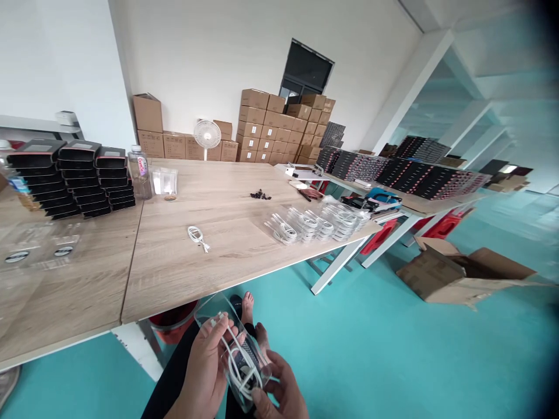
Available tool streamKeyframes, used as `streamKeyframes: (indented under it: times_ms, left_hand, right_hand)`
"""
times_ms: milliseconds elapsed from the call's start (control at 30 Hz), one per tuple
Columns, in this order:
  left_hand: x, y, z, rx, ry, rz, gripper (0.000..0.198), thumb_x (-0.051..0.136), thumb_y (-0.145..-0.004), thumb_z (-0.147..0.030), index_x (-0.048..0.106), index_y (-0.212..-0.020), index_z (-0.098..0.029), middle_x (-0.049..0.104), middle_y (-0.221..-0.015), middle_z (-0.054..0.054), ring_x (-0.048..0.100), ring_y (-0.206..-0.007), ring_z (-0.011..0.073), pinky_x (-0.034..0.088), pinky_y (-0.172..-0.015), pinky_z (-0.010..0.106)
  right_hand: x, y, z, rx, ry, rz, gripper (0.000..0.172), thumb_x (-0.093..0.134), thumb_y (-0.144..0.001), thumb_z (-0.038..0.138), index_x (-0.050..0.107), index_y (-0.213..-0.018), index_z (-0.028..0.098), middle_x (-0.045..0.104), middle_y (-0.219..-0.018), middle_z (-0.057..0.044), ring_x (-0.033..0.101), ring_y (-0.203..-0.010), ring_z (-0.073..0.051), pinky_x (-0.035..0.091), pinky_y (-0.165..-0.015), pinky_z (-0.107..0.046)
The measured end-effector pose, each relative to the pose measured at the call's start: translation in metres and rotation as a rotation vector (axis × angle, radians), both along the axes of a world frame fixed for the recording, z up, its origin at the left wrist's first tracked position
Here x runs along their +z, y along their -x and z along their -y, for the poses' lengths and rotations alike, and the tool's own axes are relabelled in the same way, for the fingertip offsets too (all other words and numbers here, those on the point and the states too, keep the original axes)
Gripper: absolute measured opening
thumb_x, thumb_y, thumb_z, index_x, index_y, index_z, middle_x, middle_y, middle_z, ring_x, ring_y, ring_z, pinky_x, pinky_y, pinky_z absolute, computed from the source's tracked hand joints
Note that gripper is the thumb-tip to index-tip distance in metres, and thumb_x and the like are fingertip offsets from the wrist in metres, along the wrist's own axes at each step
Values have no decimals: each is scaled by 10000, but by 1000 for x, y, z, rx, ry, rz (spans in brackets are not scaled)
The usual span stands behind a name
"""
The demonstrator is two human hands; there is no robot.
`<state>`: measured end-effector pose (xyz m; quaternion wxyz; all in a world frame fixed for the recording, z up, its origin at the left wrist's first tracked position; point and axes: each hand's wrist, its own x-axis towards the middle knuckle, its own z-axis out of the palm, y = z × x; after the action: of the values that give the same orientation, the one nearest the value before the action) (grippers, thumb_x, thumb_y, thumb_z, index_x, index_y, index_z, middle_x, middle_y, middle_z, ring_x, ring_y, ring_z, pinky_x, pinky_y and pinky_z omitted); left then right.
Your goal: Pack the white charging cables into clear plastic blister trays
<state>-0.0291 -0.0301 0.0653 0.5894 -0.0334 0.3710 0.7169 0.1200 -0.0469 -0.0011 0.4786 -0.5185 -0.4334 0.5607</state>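
Observation:
A coiled white charging cable point(239, 364) lies in a clear plastic package point(212, 305) held low over my lap, beyond the table's front edge. My left hand point(207, 358) is closed round the package's upper left side, its thumb pressed beside the cable's plug ends. At the lower right end, my right hand point(279, 387) grips the package between thumb and fingers, near the coil. On the table is another white coiled cable point(198, 235), tied in a bundle. Farther right are several stacked clear packages with white cables point(314, 221).
Stacks of black boxes point(82, 174), a bottle point(140, 171) and flat clear packages point(65, 244) stand or lie at left. Small black pieces point(261, 195) lie mid-table. An open carton point(449, 273) sits on the floor at right; a red bin point(174, 323) is under the table.

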Motion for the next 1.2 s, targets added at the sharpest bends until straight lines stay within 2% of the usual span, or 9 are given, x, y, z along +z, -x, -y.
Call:
streamKeyframes:
  times_ms: [100, 233, 333, 433, 533, 700, 867, 1067, 1200]
  left_hand:
    - [1, 0, -1, 8, 30, 1, 232, 842, -717, -233, 649, -839, -192, 630, -793, 2, 650, -723, 140, 597, -740, 309]
    - [5, -1, -1, 1, 73, -18, 241, 837, -719, -238, 640, -852, -204, 637, -780, 1, 653, -700, 147, 574, -674, 283]
    - [7, 2, 0, -42, 34, -50, 282, 865, -670, -252, 633, -827, -218, 628, -703, -18, 642, -658, 155, 523, -597, 256]
    - [6, 7, 2, -103, -40, -67, 285, 883, -647, -293, 631, -751, -209, 613, -655, -27, 600, -619, 136, 493, -594, 250]
    - [2, 9, 5, -220, -84, -137, 278, 885, -647, -327, 669, -745, -182, 639, -681, -3, 592, -630, 134, 486, -623, 258]
    - [-9, -1, 14, -334, -107, -216, 270, 868, -674, -350, 686, -735, -160, 647, -676, 18, 587, -656, 141, 465, -649, 263]
    - [-14, -5, 16, -310, -95, -195, 284, 850, -694, -383, 672, -706, -161, 628, -635, 11, 553, -610, 126, 437, -597, 252]
    - [-20, -10, 16, -259, -59, -281, 354, 871, -641, -438, 708, -756, -145, 660, -631, 25, 586, -601, 154, 468, -621, 292]
    - [-23, -16, 17, -189, 5, -387, 435, 873, -604, -481, 738, -836, -138, 689, -660, 37, 614, -645, 190, 483, -631, 306]
  right_hand:
    - [-15, 14, 4, 33, -9, -96, 828, 758, -580, 769, 587, -1169, 213, 670, -724, -25, 600, -578, -187, 437, -489, -274]
    - [-38, 29, 10, -99, -111, 26, 667, 722, -696, 711, 582, -1112, 209, 598, -643, 19, 536, -517, -153, 431, -501, -267]
    - [-42, 34, 8, -57, -63, 41, 599, 686, -741, 701, 585, -1071, 210, 585, -592, 33, 521, -488, -150, 425, -490, -262]
    - [-24, 29, 0, 116, -45, -71, 614, 750, -673, 700, 610, -1037, 225, 676, -709, 2, 599, -586, -163, 471, -573, -264]
    - [10, 18, -13, 296, -62, -149, 604, 784, -665, 667, 647, -1059, 230, 712, -930, -41, 666, -827, -210, 519, -777, -317]
    - [54, 8, -30, 484, -69, 18, 433, 789, -731, 389, 668, -1108, 214, 702, -959, -44, 661, -914, -226, 512, -843, -335]
    - [70, 13, -35, 481, -140, 398, 431, 626, -686, 95, 690, -1097, 207, 679, -832, 4, 586, -752, -175, 458, -719, -283]
    - [77, 15, -44, 691, -67, 157, 403, 708, -647, 150, 679, -1045, 207, 594, -753, 46, 540, -716, -148, 433, -668, -242]
    - [75, 18, -40, 597, -148, 554, 328, 684, -630, 72, 662, -927, 208, 672, -802, 12, 601, -733, -176, 447, -667, -255]
